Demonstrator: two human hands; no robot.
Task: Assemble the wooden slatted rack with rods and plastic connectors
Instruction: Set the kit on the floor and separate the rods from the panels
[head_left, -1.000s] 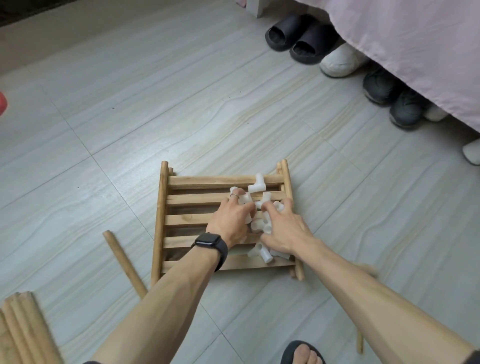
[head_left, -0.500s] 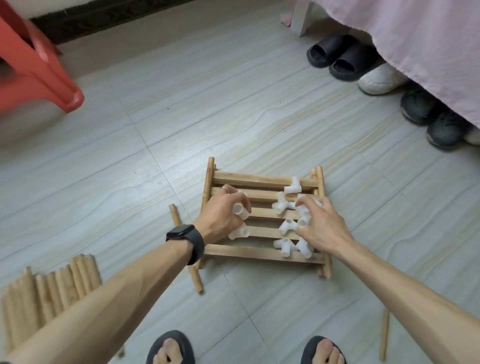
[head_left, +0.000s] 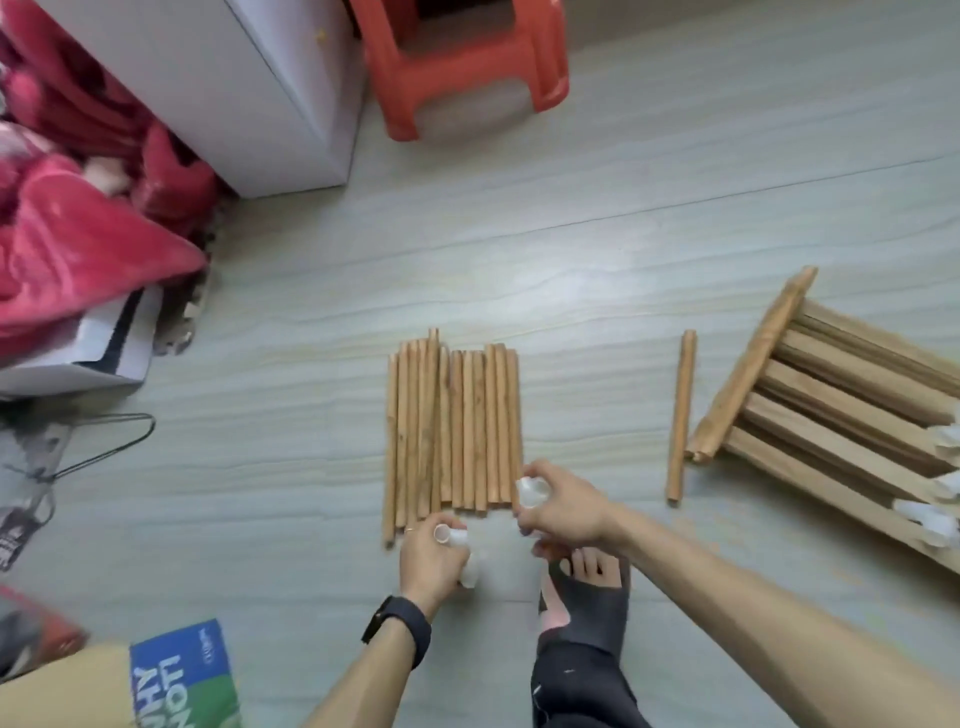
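Observation:
A row of several wooden rods (head_left: 452, 426) lies side by side on the floor in front of me. My left hand (head_left: 434, 558) grips white plastic connectors (head_left: 452, 536) just below the rods' near ends. My right hand (head_left: 563, 506) holds another white connector (head_left: 532, 491) at the near end of the rightmost rod. One single rod (head_left: 681, 415) lies apart to the right. The wooden slatted panel (head_left: 841, 405) lies at the right edge with more white connectors (head_left: 930, 527) on it.
A red plastic stool (head_left: 467, 67) and a white cabinet (head_left: 249, 88) stand at the back. Red cloth (head_left: 67, 228) over a box fills the left side, with a wire hanger (head_left: 109, 447) below it. My foot in a black sandal (head_left: 587, 608) is under the right hand.
Both hands left the slatted panel carrying connectors and now hover at the near ends of the rod row. The view swung left, so the panel now sits at the right edge.

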